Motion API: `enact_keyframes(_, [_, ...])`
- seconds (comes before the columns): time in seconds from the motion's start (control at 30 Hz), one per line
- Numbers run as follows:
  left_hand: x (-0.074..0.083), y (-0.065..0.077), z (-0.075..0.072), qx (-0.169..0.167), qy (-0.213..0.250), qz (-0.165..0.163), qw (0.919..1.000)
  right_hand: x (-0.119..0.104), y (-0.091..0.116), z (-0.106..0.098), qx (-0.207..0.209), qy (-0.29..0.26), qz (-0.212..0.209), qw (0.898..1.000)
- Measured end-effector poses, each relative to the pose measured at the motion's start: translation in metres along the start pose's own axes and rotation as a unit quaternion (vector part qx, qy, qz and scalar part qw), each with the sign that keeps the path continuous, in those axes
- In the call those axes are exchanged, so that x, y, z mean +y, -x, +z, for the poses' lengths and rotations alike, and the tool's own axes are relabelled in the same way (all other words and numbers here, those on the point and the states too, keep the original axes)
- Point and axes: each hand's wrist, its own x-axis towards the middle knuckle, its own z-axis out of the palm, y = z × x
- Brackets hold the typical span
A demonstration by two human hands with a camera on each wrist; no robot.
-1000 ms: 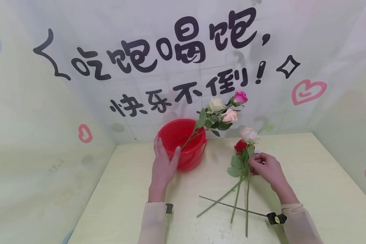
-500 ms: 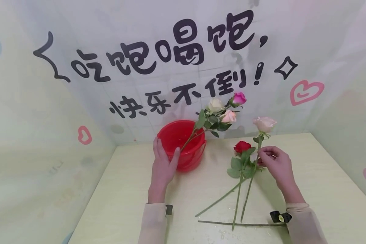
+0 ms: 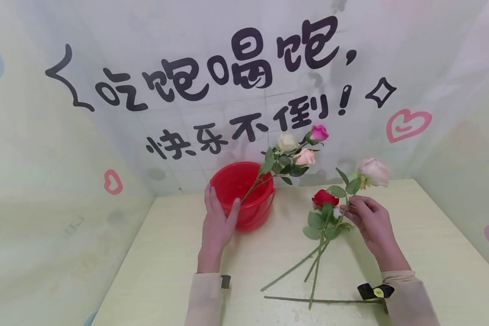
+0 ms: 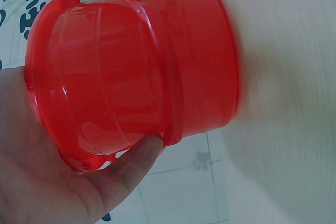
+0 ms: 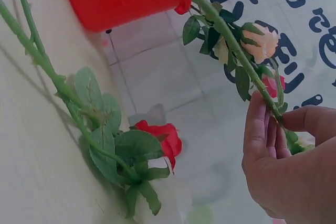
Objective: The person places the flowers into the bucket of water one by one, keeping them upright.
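My left hand (image 3: pixel 219 222) holds a red bucket (image 3: pixel 253 213) by its near left side, with the thumb at the front rim and fingers along the left. Three roses lean out over the bucket's right rim: cream (image 3: pixel 287 141), peach-pink (image 3: pixel 304 157) and magenta (image 3: pixel 319 132). To the right, my right hand (image 3: pixel 371 222) pinches the stem of a pale pink rose (image 3: pixel 373 171) just below its leaves; the bloom tilts right. In the right wrist view, thumb and fingertips meet on that green stem (image 5: pixel 231 40). A red rose (image 3: pixel 325 198) lies beside it on the table.
Another pale bloom (image 3: pixel 337 212) is partly hidden under the leaves. A thin stem (image 3: pixel 309 299) lies across the table (image 3: pixel 167 253) near the front, its right end hidden by the wrist strap (image 3: pixel 376 291). A wall with black lettering (image 3: pixel 250 59) stands behind.
My right hand has moved right, drawing the pale pink rose up and away from the red rose, its bloom now tilting right. The thin stem shifted toward the front. My left hand stays on the bucket.
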Motion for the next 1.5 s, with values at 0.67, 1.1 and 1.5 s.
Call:
enact_keyframes(0.67, [-0.002, -0.002, -0.002, -0.003, 0.001, -0.015, 0.9999, -0.003, -0.001, 0.009, -0.146, -0.184, 0.141, 0.962])
enact_keyframes(1.1, [-0.001, 0.002, -0.001, -0.005, 0.006, -0.013, 0.9999, -0.038, -0.007, 0.058, -0.035, -0.279, 0.077, 0.957])
enact_keyframes(1.5, [0.000, 0.004, -0.004, 0.006, 0.013, 0.001, 0.9999, -0.053, -0.032, 0.107, 0.038, -0.357, 0.030, 0.933])
